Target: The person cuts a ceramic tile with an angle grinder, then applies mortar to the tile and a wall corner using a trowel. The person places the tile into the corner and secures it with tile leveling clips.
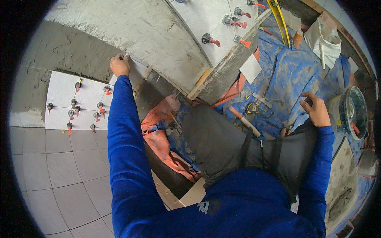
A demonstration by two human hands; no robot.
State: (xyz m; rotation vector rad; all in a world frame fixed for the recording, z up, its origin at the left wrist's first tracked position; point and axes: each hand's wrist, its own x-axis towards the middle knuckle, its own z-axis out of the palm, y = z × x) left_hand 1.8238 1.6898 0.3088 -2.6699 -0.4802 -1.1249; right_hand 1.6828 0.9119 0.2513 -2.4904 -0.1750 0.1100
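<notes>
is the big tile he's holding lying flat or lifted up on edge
Lifted and tilted. The large tile shows its mortar-combed back, with the left hand gripping one edge and the right hand apart from it, over the blue tarp.

Left hand [120,64] gripping a mortar-backed tile [135,29] edge, right hand [316,109] over blue tarp [285,75] (mud-smeared), hammer [245,121] nearby
</notes>
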